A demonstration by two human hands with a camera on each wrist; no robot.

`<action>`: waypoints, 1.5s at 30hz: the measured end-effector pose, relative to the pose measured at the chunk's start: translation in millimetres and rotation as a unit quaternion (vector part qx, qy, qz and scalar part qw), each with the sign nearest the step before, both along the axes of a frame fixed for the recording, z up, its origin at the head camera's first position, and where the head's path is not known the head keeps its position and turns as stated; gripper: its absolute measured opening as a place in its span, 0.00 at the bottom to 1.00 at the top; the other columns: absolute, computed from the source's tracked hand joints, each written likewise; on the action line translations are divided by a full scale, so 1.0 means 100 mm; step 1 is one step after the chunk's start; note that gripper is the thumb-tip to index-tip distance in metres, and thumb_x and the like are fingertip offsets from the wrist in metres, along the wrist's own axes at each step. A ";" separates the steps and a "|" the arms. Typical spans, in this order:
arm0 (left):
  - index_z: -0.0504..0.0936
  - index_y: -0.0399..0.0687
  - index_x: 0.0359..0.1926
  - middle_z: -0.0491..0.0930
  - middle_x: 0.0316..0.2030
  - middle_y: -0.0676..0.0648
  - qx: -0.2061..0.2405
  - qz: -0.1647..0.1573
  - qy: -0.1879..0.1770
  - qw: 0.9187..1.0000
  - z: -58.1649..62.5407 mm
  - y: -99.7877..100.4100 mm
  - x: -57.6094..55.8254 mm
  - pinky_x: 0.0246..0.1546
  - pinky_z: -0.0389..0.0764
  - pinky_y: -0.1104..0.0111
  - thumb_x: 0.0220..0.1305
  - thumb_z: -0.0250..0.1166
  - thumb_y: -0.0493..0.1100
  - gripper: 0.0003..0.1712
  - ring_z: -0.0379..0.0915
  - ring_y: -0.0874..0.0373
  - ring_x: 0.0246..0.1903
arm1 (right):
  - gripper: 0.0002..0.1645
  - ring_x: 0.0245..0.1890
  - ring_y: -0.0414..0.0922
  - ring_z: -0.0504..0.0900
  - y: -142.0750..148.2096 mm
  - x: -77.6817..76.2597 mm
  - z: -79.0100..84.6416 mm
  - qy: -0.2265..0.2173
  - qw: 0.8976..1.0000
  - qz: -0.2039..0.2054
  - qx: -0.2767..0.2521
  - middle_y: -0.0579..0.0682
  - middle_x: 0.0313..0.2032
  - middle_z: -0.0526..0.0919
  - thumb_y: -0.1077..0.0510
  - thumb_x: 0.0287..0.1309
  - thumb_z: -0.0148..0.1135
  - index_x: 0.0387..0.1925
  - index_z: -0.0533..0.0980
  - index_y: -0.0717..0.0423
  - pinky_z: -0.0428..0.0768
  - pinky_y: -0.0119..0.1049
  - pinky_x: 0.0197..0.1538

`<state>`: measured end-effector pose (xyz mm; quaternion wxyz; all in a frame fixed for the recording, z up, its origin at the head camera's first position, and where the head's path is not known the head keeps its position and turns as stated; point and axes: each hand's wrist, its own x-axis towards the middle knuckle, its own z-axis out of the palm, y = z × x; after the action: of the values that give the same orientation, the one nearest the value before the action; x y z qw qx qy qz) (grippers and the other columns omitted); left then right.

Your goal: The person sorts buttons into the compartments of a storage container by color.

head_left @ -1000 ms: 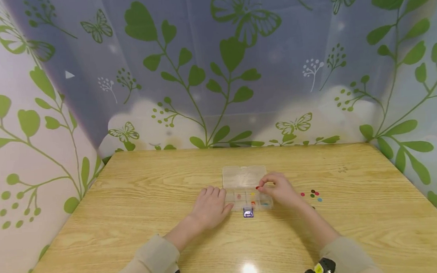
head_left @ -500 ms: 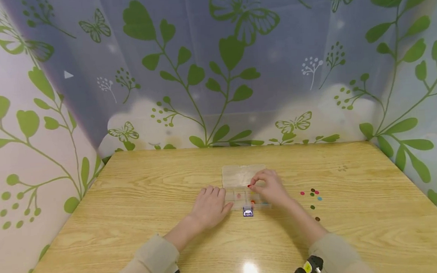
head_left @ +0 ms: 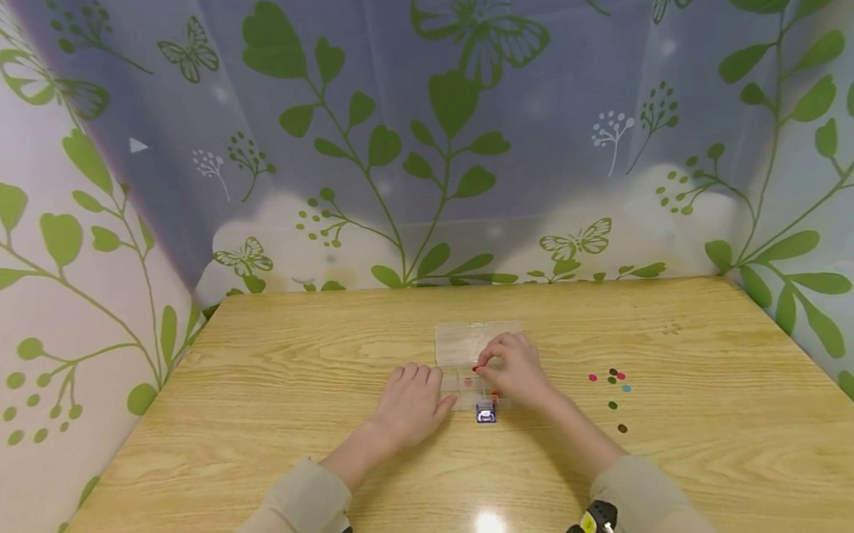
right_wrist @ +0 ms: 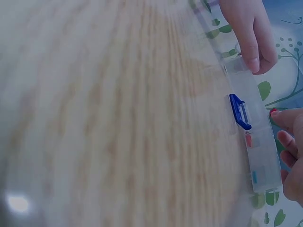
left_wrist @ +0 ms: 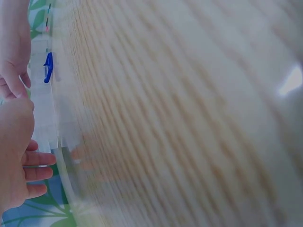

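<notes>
Disc (head_left: 474, 369) is held over the box (right_wrist: 266, 165), pinched by the right hand (head_left: 515, 370); judged light, stiff, slippery, best gripped by its rim. Left hand (head_left: 408, 404) is laid, fingers extended, at the box's left end. Red pieces (right_wrist: 249, 140) and blue pieces (right_wrist: 254, 177) are seen in separate compartments; count cannot be told.

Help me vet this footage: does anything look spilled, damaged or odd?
Nothing plainly damaged or spilled. The clear box sits flat, its lid open behind it. Loose coloured discs lie scattered on the table, right of the box; they look untidy, though possibly laid out on purpose.
</notes>
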<state>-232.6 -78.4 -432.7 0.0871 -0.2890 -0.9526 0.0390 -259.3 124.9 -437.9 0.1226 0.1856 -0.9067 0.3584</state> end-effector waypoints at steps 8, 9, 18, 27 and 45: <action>0.70 0.43 0.45 0.75 0.40 0.45 0.000 -0.002 0.001 1.000 0.01 0.00 0.01 0.51 0.69 0.58 0.69 0.44 0.60 0.25 0.69 0.50 0.46 | 0.05 0.46 0.51 0.67 0.00 0.00 0.00 -0.014 1.000 -0.006 0.003 0.50 0.38 0.76 0.58 0.49 0.68 0.23 0.79 0.51 0.60 0.54 0.52; 0.70 0.43 0.45 0.75 0.40 0.45 0.000 -0.002 0.001 1.000 0.01 0.00 0.01 0.51 0.69 0.58 0.69 0.44 0.60 0.25 0.69 0.50 0.46 | 0.04 0.46 0.51 0.67 0.00 0.00 0.00 -0.015 1.000 -0.007 0.001 0.50 0.38 0.76 0.58 0.49 0.67 0.24 0.79 0.51 0.60 0.54 0.52; 0.70 0.42 0.47 0.75 0.41 0.45 -0.009 0.002 -0.001 1.000 0.03 0.01 0.02 0.51 0.69 0.59 0.70 0.44 0.60 0.25 0.69 0.50 0.47 | 0.04 0.47 0.54 0.68 0.11 -0.01 0.00 -0.019 1.000 -0.015 -0.012 0.52 0.40 0.77 0.60 0.49 0.68 0.26 0.79 0.56 0.63 0.53 0.53; 0.70 0.43 0.46 0.75 0.41 0.45 -0.012 0.002 -0.007 1.000 0.04 0.01 0.02 0.53 0.68 0.59 0.70 0.43 0.59 0.25 0.69 0.50 0.48 | 0.05 0.50 0.58 0.67 0.34 0.03 0.03 -0.023 0.999 -0.015 -0.036 0.55 0.40 0.79 0.60 0.52 0.65 0.28 0.79 0.59 0.61 0.57 0.55; 0.70 0.42 0.48 0.74 0.42 0.44 -0.008 0.000 -0.010 1.000 0.03 0.02 0.02 0.52 0.68 0.59 0.70 0.43 0.59 0.25 0.68 0.50 0.48 | 0.09 0.52 0.62 0.66 0.91 0.11 0.03 -0.032 0.998 -0.024 -0.039 0.60 0.43 0.78 0.58 0.59 0.59 0.35 0.79 0.63 0.63 0.62 0.54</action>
<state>-230.9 -76.4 -430.1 0.0753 -0.2899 -0.9531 0.0442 -248.6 215.6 -434.6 0.1093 0.1470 -0.8997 0.3963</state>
